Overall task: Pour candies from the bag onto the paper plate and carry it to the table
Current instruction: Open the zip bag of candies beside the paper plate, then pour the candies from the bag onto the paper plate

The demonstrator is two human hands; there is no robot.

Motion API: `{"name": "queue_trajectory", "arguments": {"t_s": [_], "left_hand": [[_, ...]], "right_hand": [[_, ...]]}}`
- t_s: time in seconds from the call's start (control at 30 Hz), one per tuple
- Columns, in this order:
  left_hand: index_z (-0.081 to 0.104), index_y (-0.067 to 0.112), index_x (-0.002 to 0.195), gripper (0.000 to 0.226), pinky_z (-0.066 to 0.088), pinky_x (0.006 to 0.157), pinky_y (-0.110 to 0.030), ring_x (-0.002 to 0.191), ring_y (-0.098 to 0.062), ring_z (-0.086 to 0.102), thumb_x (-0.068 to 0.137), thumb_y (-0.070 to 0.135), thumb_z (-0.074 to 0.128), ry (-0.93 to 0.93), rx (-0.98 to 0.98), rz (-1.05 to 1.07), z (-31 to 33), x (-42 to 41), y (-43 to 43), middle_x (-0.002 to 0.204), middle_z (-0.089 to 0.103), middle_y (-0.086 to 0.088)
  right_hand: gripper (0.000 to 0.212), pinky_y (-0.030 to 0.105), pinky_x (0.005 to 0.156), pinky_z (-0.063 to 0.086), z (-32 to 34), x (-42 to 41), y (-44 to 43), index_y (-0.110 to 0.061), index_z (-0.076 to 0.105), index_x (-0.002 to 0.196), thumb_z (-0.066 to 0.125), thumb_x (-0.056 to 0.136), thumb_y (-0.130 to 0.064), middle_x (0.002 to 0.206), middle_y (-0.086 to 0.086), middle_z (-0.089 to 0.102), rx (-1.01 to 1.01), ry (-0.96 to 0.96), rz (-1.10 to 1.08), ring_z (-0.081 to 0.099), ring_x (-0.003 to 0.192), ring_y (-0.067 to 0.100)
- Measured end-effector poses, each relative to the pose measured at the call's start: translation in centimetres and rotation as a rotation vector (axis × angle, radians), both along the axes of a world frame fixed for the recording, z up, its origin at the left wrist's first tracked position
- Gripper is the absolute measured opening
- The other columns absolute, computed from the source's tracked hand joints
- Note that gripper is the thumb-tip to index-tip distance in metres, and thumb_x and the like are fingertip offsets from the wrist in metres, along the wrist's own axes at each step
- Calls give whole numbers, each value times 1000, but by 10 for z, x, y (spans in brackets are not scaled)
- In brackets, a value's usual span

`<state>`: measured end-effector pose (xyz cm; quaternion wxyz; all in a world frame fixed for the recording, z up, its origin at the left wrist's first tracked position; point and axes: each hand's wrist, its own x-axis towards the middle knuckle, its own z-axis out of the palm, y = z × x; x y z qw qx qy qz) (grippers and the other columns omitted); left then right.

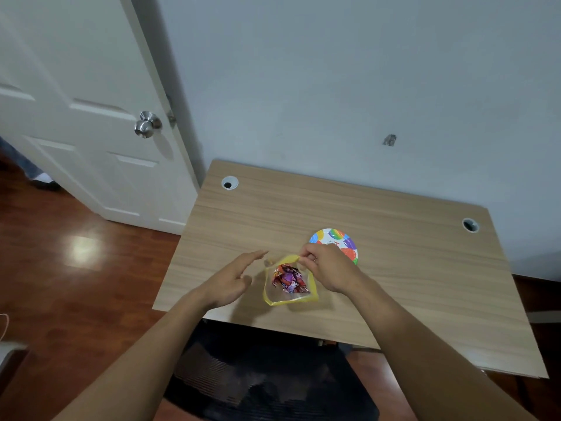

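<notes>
At the centre of the frame, on a light wood-grain counter (394,284), the right hand (329,268) pinches the yellow rim of a soft, light clear plastic bag (274,296) of wrapped candies (288,279), best gripped at that rim, while the left hand (230,282) hovers open beside it and the colourful paper plate (337,238) lies just behind.

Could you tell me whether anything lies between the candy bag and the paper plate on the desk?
Only the right hand, pinching the clear yellow-rimmed candy bag, overlaps the colourful round paper plate; the wooden desk shows nothing else between them.
</notes>
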<state>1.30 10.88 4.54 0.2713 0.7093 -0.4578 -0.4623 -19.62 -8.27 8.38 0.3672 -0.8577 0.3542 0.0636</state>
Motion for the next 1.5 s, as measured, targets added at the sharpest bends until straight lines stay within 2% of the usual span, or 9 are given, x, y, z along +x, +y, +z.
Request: {"name": "queue_trajectory", "arguments": {"t_s": [0.23, 0.37, 0.57, 0.83, 0.97, 1.1, 1.27, 1.33, 1.5], "left_hand": [[86, 32, 117, 20, 53, 107, -24, 127, -2, 69, 101, 28, 74, -270, -350, -5, -16, -23, -12, 139, 73, 16], [75, 33, 91, 13, 56, 97, -32, 111, -11, 74, 98, 22, 76, -223, -392, 40, -2, -39, -23, 123, 77, 15], [62, 19, 100, 16, 57, 88, -50, 90, -27, 73, 112, 29, 56, -38, -374, 158, 8, -50, -30, 91, 75, 0], [56, 7, 103, 22, 47, 80, -40, 80, -18, 55, 116, 23, 48, 221, -324, 322, 30, -51, -42, 82, 59, -6], [53, 9, 106, 21, 54, 94, -49, 95, -25, 58, 116, 26, 46, 379, -258, 352, 35, -47, -47, 83, 52, -3], [47, -2, 112, 24, 58, 98, -37, 105, -16, 75, 117, 21, 42, 467, -232, 309, 53, -55, -53, 72, 59, 15], [45, 0, 119, 30, 58, 98, -50, 100, -16, 77, 117, 30, 45, 541, -186, 373, 57, -63, -66, 118, 80, -5], [46, 6, 118, 28, 56, 89, -52, 102, -20, 76, 116, 34, 45, 557, -145, 393, 55, -67, -72, 133, 75, -9], [52, 24, 108, 20, 56, 68, -47, 89, -26, 75, 115, 41, 45, 498, -77, 410, 38, -81, -88, 127, 77, -3]], "right_hand": [[16, 39, 95, 62, 8, -7, -3, -21, 78, 105, 67, 108, -32, 102, -2, 84, 36, -70, -88, 77, 99, 17], [17, 40, 99, 61, 6, -18, -7, -30, 77, 93, 67, 107, -32, 99, -6, 85, 92, -85, -187, 77, 101, 14], [26, 29, 84, 52, 13, -34, -13, -21, 79, 99, 62, 109, -39, 100, -15, 86, 227, -147, -310, 75, 88, 0], [57, 50, 110, 53, -15, -67, -15, -32, 80, 121, 38, 110, -69, 125, -6, 84, 732, -334, -797, 74, 121, 15], [48, 50, 109, 49, -42, -78, -5, -25, 73, 135, 41, 114, -54, 130, -1, 82, 819, -338, -898, 72, 125, 20], [32, 48, 109, 53, -56, -81, 4, -31, 62, 138, 54, 108, -22, 128, -3, 74, 617, -260, -776, 68, 119, 20], [30, 49, 83, 44, -101, -86, -6, -4, 63, 98, 59, 70, -13, 98, 3, 65, 710, -219, -580, 55, 95, 27], [19, 55, 74, 40, -91, -87, -1, -13, 62, 87, 58, 69, -20, 84, 5, 53, 757, -278, -640, 45, 80, 28], [53, 51, 86, 43, -87, -93, -2, -14, 78, 117, 53, 80, -44, 101, 12, 65, 872, -277, -780, 57, 93, 32]]}}
